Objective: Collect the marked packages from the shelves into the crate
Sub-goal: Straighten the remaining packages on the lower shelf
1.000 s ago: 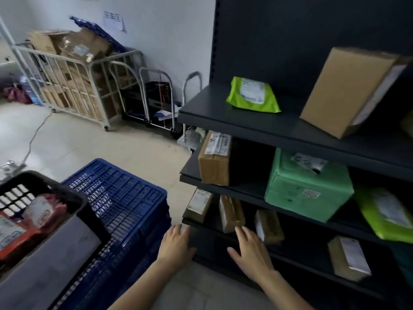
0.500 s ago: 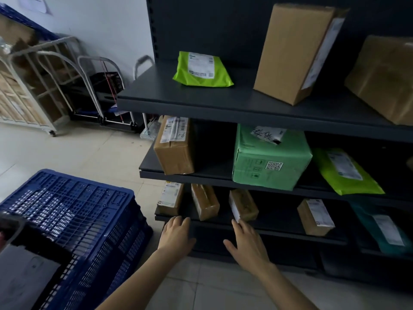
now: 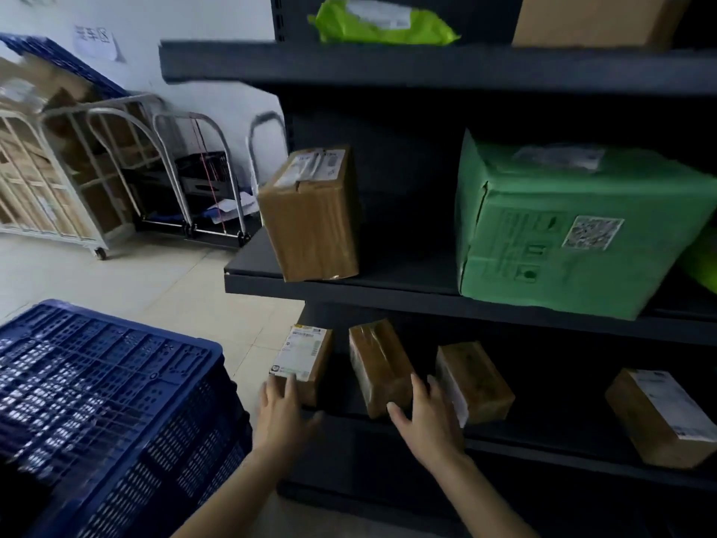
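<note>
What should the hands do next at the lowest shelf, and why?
Probably close the left hand on the small labelled box: its fingers already reach that box's lower edge, open and holding nothing. The right hand, also open, lies between two brown boxes.

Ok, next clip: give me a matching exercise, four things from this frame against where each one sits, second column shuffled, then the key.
Things:
1. lime green mailer
2. large green box
3. blue crate
4. box with the white label facing out

Places:
A. on the floor, left of the shelves
B. lowest visible shelf, at the left hand
C. top shelf
D. middle shelf, right part

Pairs: 1-C, 2-D, 3-A, 4-B
</note>
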Demonstrator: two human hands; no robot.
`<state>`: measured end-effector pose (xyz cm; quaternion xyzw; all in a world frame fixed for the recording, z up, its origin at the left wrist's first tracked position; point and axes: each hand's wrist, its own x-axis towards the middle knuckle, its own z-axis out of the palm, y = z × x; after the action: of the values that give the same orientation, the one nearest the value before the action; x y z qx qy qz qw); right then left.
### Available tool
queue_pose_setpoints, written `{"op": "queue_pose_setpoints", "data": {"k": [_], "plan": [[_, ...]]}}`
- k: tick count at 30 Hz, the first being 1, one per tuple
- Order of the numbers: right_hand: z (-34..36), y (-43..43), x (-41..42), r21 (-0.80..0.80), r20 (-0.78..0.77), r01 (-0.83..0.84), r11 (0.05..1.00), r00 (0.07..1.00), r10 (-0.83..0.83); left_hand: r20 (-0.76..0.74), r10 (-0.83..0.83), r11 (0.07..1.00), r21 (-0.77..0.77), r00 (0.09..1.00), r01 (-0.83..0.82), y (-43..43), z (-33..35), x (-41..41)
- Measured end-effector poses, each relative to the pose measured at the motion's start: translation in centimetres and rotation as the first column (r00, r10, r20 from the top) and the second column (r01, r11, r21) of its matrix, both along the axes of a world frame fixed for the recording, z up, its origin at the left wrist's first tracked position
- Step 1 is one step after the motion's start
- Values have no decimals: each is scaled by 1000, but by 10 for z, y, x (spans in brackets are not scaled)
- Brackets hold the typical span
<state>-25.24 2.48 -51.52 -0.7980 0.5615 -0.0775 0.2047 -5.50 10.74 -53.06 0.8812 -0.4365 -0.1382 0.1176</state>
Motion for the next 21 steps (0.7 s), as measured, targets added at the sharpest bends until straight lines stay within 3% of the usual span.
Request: {"op": "queue_pose_setpoints", "data": {"k": [4,9,11,14,16,18,20,21], "plan": [[-38,-35,34,-109,-58,71,991,995,-77,33,139,983,-122,990,-134,-31,-46,28],[-72,-51,58,-146,-111,133,980,982,-150,-51,162,968,-184,985,-169,-51,-77,42],[-82,-51,54,-206,-33,162,965,984,-172,-94,172,950,-248,981,-190,-53,-85,41],[-92,-53,43,-196,209,231,953,959,-190,-120,196,910,-347,973,-226,-57,-88,36],[-97,-57,34,-73,451,280,957,866,-218,-155,206,879,-404,966,-253,-57,-88,32],[-103,-59,27,146,704,240,960,656,-271,-202,194,846,-460,960,-268,-54,-91,26],[-110,-55,23,340,824,145,929,429,-369,-248,153,814,-517,957,-264,-48,-98,17],[-113,-53,22,415,827,106,904,369,-423,-267,128,798,-544,955,-259,-46,-102,11]]}}
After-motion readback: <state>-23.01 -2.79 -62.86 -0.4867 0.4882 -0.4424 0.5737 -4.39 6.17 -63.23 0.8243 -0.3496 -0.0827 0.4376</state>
